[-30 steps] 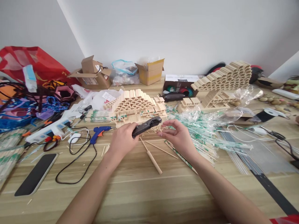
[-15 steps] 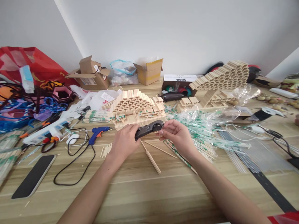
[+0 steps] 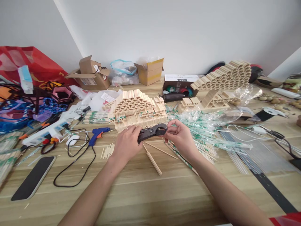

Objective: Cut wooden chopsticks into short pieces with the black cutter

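Note:
My left hand grips the handle end of a black pair of cutting pliers above the tabletop. My right hand pinches the tool's far end between thumb and fingers. Whether anything sits in its jaws is hidden. Just behind my hands stands a layered model of glued wooden chopsticks. Below the tool, a few loose wooden sticks lie on the table. Left of my left hand lies a blue hot glue gun.
Wrapped chopsticks in clear plastic spread right of my right hand. A second wooden structure stands behind them. A phone, power strip, black cable, cardboard boxes and a red bag surround the work area.
The pliers have turned flatter and shifted slightly right. My right hand has closed in on their far end, and my left hand keeps its grip.

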Demonstrator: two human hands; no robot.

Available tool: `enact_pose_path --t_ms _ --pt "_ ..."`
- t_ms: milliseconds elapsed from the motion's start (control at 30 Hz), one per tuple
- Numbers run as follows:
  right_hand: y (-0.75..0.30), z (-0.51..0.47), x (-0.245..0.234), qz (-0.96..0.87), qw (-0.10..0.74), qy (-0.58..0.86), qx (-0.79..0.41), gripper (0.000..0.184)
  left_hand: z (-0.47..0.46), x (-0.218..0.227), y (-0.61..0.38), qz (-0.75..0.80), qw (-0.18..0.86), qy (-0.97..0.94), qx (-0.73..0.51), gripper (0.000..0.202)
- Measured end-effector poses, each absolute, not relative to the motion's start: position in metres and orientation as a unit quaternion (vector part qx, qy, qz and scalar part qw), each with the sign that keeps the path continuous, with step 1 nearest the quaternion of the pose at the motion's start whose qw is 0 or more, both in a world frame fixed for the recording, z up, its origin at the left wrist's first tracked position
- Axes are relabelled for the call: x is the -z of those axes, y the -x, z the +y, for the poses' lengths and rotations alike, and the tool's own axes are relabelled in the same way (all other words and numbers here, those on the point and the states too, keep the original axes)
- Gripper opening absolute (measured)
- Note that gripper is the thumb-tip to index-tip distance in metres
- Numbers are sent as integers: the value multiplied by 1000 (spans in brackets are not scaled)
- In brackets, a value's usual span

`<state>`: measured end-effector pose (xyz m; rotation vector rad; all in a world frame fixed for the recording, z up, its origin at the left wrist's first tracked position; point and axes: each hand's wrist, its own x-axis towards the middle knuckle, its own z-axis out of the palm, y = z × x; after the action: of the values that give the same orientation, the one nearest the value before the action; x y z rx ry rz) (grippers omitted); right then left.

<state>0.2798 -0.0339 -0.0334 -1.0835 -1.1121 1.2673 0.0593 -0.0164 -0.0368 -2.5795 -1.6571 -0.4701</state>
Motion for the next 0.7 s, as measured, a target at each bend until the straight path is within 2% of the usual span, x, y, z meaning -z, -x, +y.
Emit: enact_pose_path --t_ms 200,700 --pt "-280 -34 34 -462 548 443 -538 38 -17 38 -61 -537 16 829 157 30" --pt "-279 -34 35 -456 556 444 -534 40 -19 37 -62 -544 20 827 139 27"
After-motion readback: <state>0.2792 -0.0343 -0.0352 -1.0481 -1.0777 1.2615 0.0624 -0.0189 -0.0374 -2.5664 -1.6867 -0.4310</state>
